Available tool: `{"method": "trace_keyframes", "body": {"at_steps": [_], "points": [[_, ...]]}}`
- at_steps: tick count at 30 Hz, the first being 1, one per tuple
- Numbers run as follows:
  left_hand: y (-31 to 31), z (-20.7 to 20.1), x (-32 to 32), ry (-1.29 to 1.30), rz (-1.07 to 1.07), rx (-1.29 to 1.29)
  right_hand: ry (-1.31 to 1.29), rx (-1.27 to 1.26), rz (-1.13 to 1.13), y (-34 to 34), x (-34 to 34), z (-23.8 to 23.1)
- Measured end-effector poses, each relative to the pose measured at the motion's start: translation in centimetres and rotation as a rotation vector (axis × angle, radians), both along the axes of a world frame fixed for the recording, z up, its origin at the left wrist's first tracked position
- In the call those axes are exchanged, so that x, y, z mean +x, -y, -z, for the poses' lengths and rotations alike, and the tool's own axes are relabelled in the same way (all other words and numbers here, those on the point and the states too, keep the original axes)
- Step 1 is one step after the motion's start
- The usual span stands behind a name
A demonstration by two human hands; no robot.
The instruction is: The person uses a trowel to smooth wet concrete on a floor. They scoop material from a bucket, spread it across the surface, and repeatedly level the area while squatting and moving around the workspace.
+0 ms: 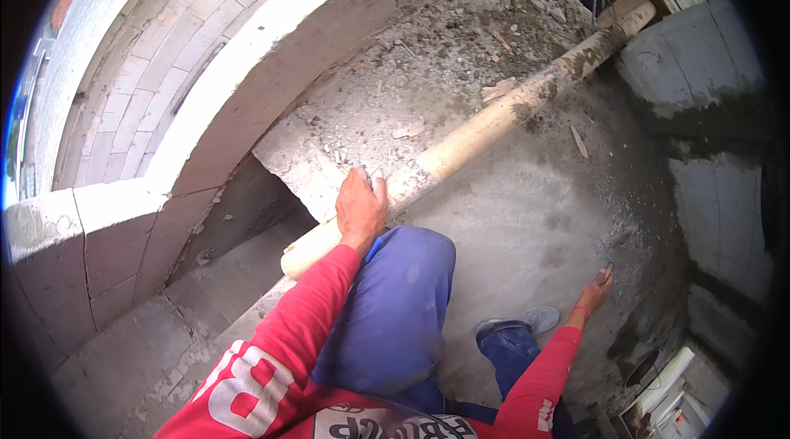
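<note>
A long, pale round wooden pole (473, 139) lies slantwise across the concrete, smeared with mortar toward its far end. My left hand (360, 207) is closed over its near part, fingers curled and their tips partly hidden. Farther right and low, my right hand (594, 291) grips the handle of what looks like a trowel (621, 236). Its grey blade is hard to make out against the floor. Around that blade, the grey concrete surface (502, 233) is smooth, with loose specks of mortar.
A block wall (304, 36) curves along the left, beside a dark opening (255, 209). Rubble and wood chips (498, 91) litter the slab beyond the pole. Pale blocks (695, 60) stand along the right. My bent knee (395, 299) is close to the pole; scraps (671, 394) lie at lower right.
</note>
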State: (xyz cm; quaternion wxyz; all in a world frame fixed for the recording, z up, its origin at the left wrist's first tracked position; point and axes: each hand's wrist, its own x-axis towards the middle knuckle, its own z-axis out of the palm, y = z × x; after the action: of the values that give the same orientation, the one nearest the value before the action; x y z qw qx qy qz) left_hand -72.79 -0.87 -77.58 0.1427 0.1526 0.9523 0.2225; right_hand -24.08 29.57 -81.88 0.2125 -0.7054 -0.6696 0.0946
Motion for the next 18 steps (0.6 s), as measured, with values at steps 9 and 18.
{"method": "trace_keyframes", "body": {"at_steps": [9,18], "points": [[2.3,-0.3,0.1,0.046,-0.112,0.246,-0.367,-0.451,-0.099,4.5,-14.6,0.5],[10.4,0.6,1.4,-0.161,-0.347,0.072,0.132,-0.194,-1.216,11.7,-40.5,-16.9]]}}
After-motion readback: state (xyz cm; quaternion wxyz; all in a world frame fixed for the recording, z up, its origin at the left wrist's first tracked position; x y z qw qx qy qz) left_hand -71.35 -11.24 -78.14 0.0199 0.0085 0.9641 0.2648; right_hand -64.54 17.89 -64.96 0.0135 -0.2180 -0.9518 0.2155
